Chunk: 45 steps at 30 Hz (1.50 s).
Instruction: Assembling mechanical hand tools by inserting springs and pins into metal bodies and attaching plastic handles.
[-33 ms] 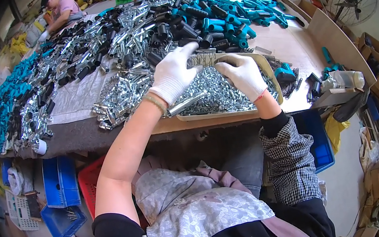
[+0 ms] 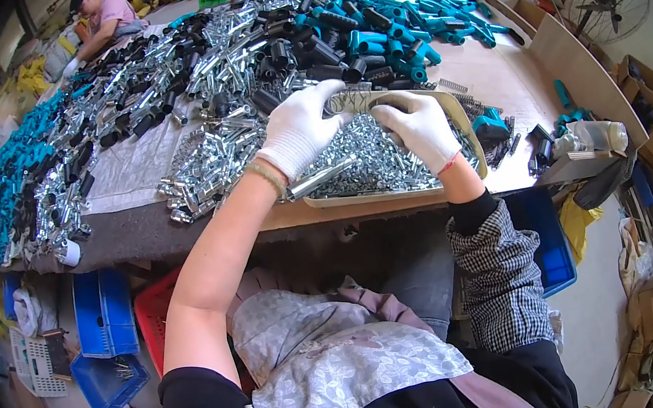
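Observation:
Both my hands wear white gloves and hover over a shallow pale tray (image 2: 393,193) heaped with small shiny metal parts (image 2: 352,149). My left hand (image 2: 302,131) is at the tray's left side, its thumb and forefinger apart. The other left fingers are hidden. Facing it, my right hand (image 2: 417,126) is bent over the tray, thumb and fingertips drawn together. Whatever they pinch is hidden. Thin coil springs (image 2: 351,103) show in the gap between my hands; I cannot tell whether either hand touches them. Beneath my left hand, a shiny metal tube (image 2: 324,179) lies across the tray's near left corner.
Metal tubes (image 2: 210,167) pile up left of the tray. Black sleeves (image 2: 320,53) and teal handles (image 2: 403,38) are heaped beyond it. Loose springs (image 2: 453,86) and a clear jar (image 2: 593,136) are at right. Two people are across the table. Blue crates (image 2: 104,312) stand below.
My hands stay almost where they were, with only a slight shift of the fingers. At the far left, the other person's gloved hand has moved a little.

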Each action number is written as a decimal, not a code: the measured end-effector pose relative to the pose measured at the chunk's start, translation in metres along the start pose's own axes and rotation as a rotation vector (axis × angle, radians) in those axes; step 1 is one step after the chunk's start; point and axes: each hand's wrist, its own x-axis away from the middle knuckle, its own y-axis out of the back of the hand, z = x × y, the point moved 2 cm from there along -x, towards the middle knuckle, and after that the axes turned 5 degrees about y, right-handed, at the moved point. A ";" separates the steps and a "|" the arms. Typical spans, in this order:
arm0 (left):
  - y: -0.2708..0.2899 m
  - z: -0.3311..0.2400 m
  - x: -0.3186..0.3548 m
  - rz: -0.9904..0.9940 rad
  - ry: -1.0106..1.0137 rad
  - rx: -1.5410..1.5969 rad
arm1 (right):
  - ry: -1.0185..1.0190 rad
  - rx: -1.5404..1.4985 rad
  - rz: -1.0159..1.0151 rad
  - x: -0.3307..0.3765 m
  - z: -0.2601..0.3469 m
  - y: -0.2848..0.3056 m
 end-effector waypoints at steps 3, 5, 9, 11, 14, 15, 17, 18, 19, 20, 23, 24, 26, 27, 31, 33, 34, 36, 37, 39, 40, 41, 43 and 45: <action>0.000 0.002 0.000 0.086 0.150 0.278 | -0.053 0.005 0.000 0.001 0.005 0.001; -0.004 0.013 -0.005 0.197 0.328 0.901 | 0.160 0.170 -0.041 -0.002 -0.015 0.000; 0.009 0.019 -0.007 0.166 0.520 0.987 | 0.528 0.572 -0.210 0.005 -0.023 -0.002; 0.009 0.018 -0.003 0.244 0.518 0.878 | 0.350 0.790 0.003 0.005 -0.026 -0.003; 0.014 0.010 0.005 0.360 0.399 0.649 | 0.373 0.642 -0.059 0.006 -0.017 -0.009; 0.014 0.004 0.005 0.374 0.363 0.535 | 0.394 0.424 -0.171 0.006 -0.012 -0.011; 0.010 0.002 0.003 0.323 0.148 0.434 | 0.109 -0.153 0.017 0.000 -0.001 -0.012; 0.012 -0.002 0.003 0.325 0.116 0.427 | -0.107 -0.453 0.158 0.000 0.002 -0.016; 0.008 0.009 0.006 0.319 0.128 0.508 | -0.078 -0.500 0.146 -0.001 -0.001 -0.020; 0.012 0.007 0.007 0.293 0.162 0.520 | -0.054 -0.524 0.097 -0.002 -0.001 -0.017; 0.020 0.005 0.009 0.255 0.325 0.637 | 0.110 -0.511 -0.111 -0.003 0.001 -0.011; 0.021 0.004 0.009 0.277 0.382 0.703 | 0.217 -0.439 -0.188 -0.003 -0.004 -0.010; 0.016 0.002 0.011 0.297 0.416 0.843 | 0.557 0.142 -0.335 0.000 -0.007 -0.009; 0.015 0.004 0.012 0.303 0.432 0.789 | 0.697 0.449 -0.378 0.005 -0.001 -0.008; -0.001 0.035 0.006 0.025 0.176 -0.014 | 0.523 0.330 -0.447 0.015 -0.010 0.001; 0.008 0.021 0.008 0.211 0.302 -0.235 | 0.226 -0.019 -0.374 0.030 -0.011 0.002; 0.013 0.020 0.014 0.243 0.297 -0.344 | 0.163 -0.337 -0.340 0.043 -0.003 -0.001; 0.027 0.007 0.028 0.355 0.259 -0.294 | 0.031 -0.586 -0.341 0.073 -0.007 0.003; 0.029 0.005 0.041 0.384 0.201 -0.261 | -0.012 -0.639 -0.330 0.088 -0.014 0.003; 0.031 -0.003 0.069 0.375 0.124 -0.363 | -0.071 -0.808 -0.318 0.111 -0.020 -0.009; 0.029 -0.003 0.073 0.402 0.134 -0.351 | -0.108 -0.876 -0.270 0.120 -0.019 -0.019; 0.028 -0.003 0.074 0.425 0.136 -0.341 | -0.160 -0.925 -0.247 0.126 -0.022 -0.030; 0.029 -0.006 0.077 0.432 0.135 -0.299 | -0.204 -0.948 -0.166 0.136 -0.024 -0.048; 0.029 -0.012 0.080 0.422 0.108 -0.378 | -0.229 -1.006 -0.128 0.145 -0.029 -0.060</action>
